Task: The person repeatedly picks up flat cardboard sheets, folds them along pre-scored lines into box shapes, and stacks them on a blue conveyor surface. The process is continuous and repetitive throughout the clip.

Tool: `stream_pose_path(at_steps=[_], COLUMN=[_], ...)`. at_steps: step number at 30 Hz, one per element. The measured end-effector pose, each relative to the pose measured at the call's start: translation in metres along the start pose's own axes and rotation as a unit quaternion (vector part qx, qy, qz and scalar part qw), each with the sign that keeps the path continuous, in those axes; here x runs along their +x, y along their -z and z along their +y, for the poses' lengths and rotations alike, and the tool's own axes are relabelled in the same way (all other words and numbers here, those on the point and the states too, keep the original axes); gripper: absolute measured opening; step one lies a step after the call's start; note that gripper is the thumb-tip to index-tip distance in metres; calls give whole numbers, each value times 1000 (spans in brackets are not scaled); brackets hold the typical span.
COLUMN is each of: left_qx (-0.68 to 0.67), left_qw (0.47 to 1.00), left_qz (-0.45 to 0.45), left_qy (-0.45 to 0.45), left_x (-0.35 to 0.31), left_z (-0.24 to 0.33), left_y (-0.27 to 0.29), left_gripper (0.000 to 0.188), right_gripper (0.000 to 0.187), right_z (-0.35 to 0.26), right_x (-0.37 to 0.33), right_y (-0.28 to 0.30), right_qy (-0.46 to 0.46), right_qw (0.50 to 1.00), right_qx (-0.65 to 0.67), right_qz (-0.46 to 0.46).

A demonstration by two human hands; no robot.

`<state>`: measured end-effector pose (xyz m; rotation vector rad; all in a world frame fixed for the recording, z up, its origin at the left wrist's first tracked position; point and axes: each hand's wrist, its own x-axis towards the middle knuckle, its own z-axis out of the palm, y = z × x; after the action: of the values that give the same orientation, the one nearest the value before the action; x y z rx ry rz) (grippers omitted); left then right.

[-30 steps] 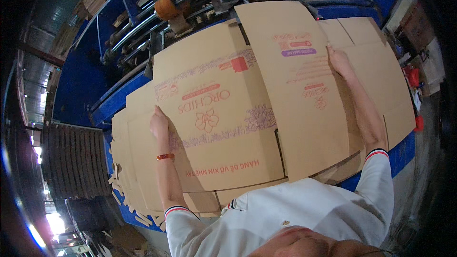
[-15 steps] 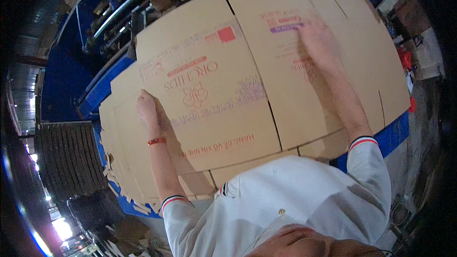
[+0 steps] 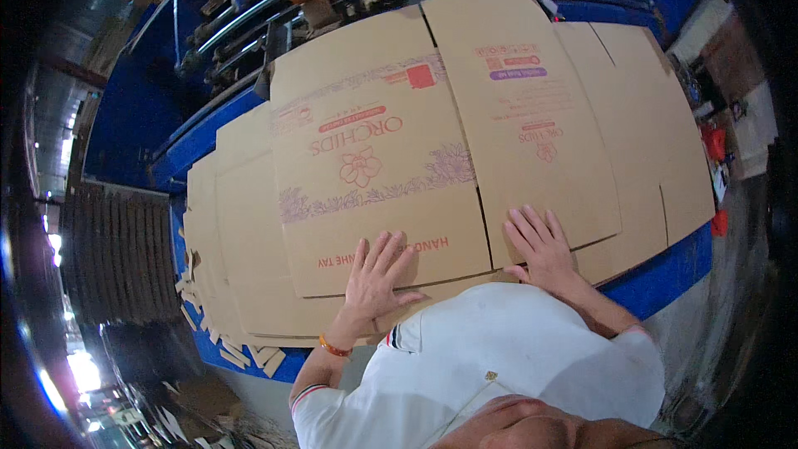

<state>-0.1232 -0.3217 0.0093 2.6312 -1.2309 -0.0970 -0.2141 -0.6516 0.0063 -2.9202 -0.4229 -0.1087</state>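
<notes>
OK, L hand (image 3: 374, 286) & R hand (image 3: 544, 256) flat on printed cardbd (image 3: 434, 140), fingers (image 3: 390, 253) spread.

Soft light over the cardboard (image 3: 432, 224), dim surroundings, white glare (image 3: 81, 370) at lower left, dark fisheye rim.

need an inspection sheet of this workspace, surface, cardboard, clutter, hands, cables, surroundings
Surface: blue table, mostly covered by cardboard
Cardboard: printed sheet lying flat, slot near its middle; plain cardboard extends beneath it
Clutter: loose cardboard scraps at the near left corner
Hands: left hand and right hand open, palms down at the sheet's near edge
Cables: nothing seen clearly
Surroundings: machine rollers beyond; dark ribbed stack at left
</notes>
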Motion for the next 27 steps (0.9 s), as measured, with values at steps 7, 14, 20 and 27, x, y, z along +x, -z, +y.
stream_pose_path(at_steps=[7,14,20,27], left_qx=[51,62,102,102], left_qw=[998,988,977,933], left_qz=[26,116,168,330], left_qy=[-35,-77,-79,104], left_x=[18,56,114,168], left_z=[-30,-50,-93,-138], left_y=[-1,1,-2,25], left_gripper=[80,72,66,76], right_gripper=[81,71,67,65], right_z=[18,62,109,166], right_x=[39,74,143,235], right_y=[2,-12,-28,-20], right_qy=[88,158,186,56], right_qw=[994,974,952,925], right_qx=[-54,-95,-128,-167], right_qz=[39,132,208,335])
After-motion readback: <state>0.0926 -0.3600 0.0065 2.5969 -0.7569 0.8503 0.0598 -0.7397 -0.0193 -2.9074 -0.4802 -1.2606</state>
